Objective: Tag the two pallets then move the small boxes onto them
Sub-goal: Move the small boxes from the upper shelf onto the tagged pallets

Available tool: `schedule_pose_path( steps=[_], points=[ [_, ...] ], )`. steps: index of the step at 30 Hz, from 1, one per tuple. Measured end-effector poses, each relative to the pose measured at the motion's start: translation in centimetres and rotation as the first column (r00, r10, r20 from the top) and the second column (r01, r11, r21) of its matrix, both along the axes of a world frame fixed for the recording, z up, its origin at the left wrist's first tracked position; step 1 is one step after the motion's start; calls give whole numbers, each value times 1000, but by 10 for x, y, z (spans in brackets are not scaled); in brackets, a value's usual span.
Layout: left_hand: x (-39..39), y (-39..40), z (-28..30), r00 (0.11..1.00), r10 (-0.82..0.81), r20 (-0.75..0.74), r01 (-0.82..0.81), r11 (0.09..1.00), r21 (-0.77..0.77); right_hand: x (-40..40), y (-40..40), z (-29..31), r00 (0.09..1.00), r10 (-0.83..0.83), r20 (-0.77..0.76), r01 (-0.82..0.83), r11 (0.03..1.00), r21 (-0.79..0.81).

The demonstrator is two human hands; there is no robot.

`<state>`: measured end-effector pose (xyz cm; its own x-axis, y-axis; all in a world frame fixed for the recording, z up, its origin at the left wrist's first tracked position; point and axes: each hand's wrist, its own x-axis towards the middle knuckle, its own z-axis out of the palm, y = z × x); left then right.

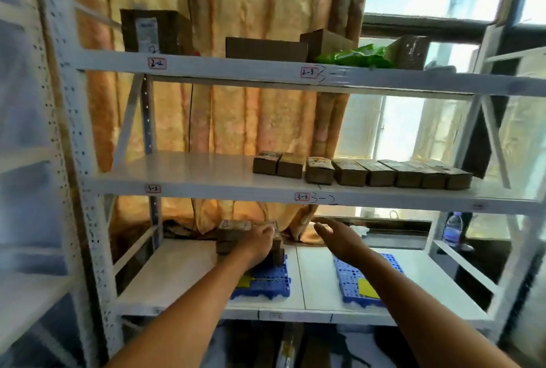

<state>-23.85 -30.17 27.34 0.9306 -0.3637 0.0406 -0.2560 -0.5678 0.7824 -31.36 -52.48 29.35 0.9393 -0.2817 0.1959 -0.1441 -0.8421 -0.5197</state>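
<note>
Two blue plastic pallets lie on the lowest white shelf, each with a yellow tag: the left pallet [267,282] and the right pallet [354,282]. A small stack of brown boxes [233,236] stands at the back of the left pallet. My left hand [260,242] rests on that stack, fingers curled over a box. My right hand [339,236] hovers open above the back of the right pallet, holding nothing. A row of several small brown boxes [360,171] sits on the middle shelf at the right.
The white metal rack has labelled shelves; its upright posts [74,146] flank the bay. Larger cartons [266,48] and a green bag [357,57] sit on the top shelf. A curtain hangs behind; a water bottle [453,229] stands at the far right.
</note>
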Motion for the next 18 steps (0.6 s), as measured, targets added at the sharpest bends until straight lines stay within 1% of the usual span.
schedule_pose_path(
  steps=[2, 3, 6, 9, 14, 18],
  points=[
    [-31, -24, 13, 1000, -23, 19, 23, 1000, -18, -34, -9, 11, 1000, -13, 27, 12, 999, 30],
    [-34, -27, 17, 1000, -21, 15, 21, 999, -50, -36, -6, 15, 999, -2, 37, 1, 999, 32],
    [-72, -60, 32, 997, -74, 37, 78, 990, -114, -74, -26, 28, 996, -65, 53, 63, 997, 42],
    [-95, -81, 46, 990, -107, 88, 119, 981, -155, -94, -44, 39, 992, -113, 59, 112, 993, 34],
    [-85, -108, 59, 984, -130, 122, 150, 974, -171, -97, -60, 45, 986, -129, 106, 121, 989, 80],
    [-59, -131, 70, 989, -62, 131, 85, 980, -180, -70, -72, 46, 981, -139, 137, 132, 990, 56]
  ],
)
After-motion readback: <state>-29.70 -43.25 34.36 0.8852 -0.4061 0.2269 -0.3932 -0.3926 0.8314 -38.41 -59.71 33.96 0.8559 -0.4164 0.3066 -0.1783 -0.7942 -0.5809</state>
